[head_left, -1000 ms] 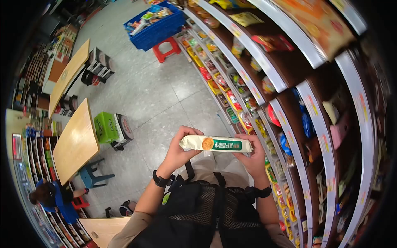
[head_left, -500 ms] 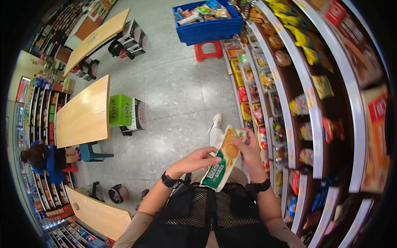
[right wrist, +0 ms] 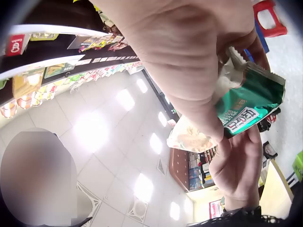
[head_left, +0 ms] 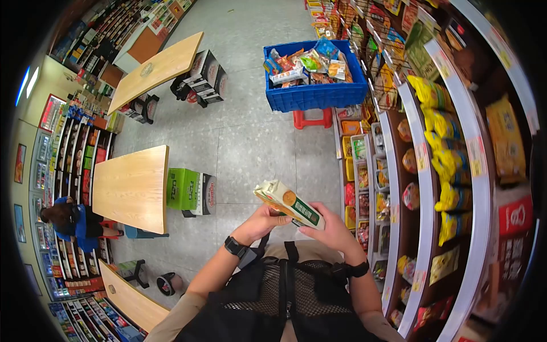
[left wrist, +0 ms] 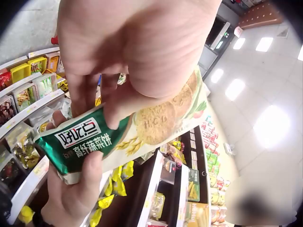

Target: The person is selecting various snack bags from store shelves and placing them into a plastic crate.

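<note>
A packet of biscuits [head_left: 289,200], cream with a green end, is held tilted in front of the chest by both hands. My left hand [head_left: 257,224] grips its near left side, thumb laid across the front in the left wrist view. The right hand [head_left: 335,232] holds the green end, where its thumb [left wrist: 91,172] presses on the wrapper. Round biscuits, wheat ears and Chinese lettering show on the packet's front [left wrist: 156,120]. In the right wrist view, the crimped green end [right wrist: 255,94] sticks out past the right hand, with the left hand [right wrist: 239,165] below it.
Shelves of snacks [head_left: 450,165] run along the right side. Ahead, a blue crate [head_left: 316,101] full of packets stands on a red stool [head_left: 312,118]. Wooden tables [head_left: 131,185] and a green box [head_left: 182,188] are at left, where a person in blue [head_left: 80,225] sits.
The packet was level between both hands, then turned steeply with its front showing, and is now tilted with a narrow side up. The left hand has gone from loosely touching it to gripping it.
</note>
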{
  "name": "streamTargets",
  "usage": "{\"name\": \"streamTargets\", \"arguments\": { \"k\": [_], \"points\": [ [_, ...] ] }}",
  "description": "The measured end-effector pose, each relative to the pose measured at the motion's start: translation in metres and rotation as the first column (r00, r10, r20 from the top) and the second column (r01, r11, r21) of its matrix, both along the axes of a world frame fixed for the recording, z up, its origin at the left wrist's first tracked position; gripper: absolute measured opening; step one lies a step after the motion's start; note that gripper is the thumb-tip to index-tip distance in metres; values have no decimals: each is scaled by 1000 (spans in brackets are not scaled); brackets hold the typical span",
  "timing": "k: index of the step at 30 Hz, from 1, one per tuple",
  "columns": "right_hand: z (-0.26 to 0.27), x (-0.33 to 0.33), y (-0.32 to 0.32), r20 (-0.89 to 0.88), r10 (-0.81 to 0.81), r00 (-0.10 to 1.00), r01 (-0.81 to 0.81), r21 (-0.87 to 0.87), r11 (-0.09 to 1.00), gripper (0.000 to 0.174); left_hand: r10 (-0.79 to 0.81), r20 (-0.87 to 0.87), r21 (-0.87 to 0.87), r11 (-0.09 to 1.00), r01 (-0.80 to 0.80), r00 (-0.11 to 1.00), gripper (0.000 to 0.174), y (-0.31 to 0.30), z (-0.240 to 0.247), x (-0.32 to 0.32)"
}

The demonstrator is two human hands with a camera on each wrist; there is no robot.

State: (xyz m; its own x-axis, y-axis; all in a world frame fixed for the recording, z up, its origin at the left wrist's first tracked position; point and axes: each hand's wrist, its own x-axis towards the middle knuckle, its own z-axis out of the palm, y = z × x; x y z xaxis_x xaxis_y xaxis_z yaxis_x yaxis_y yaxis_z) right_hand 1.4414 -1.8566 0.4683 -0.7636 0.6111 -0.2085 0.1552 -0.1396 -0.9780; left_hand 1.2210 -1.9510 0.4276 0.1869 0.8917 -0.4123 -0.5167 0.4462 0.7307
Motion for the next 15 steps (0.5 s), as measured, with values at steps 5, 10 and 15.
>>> {"name": "streamTargets", "arguments": {
  "k": [5, 10, 15],
  "points": [
    [7, -21, 61, 123, 18, 992, -35, 131, 991, 51, 113, -7, 103, 988, -111, 994, 37, 59, 18, -30],
    [-18, -38, 105, -44, -160, 986, 160, -2, 987, 45, 284, 34, 63, 956, -286, 958, 40, 111, 20, -66],
    [-51, -62, 163, -124, -404, 907, 355, -294, 888, 35, 308, 58, 21, 951, -310, 950, 39, 163, -14, -113]
  ]
}}
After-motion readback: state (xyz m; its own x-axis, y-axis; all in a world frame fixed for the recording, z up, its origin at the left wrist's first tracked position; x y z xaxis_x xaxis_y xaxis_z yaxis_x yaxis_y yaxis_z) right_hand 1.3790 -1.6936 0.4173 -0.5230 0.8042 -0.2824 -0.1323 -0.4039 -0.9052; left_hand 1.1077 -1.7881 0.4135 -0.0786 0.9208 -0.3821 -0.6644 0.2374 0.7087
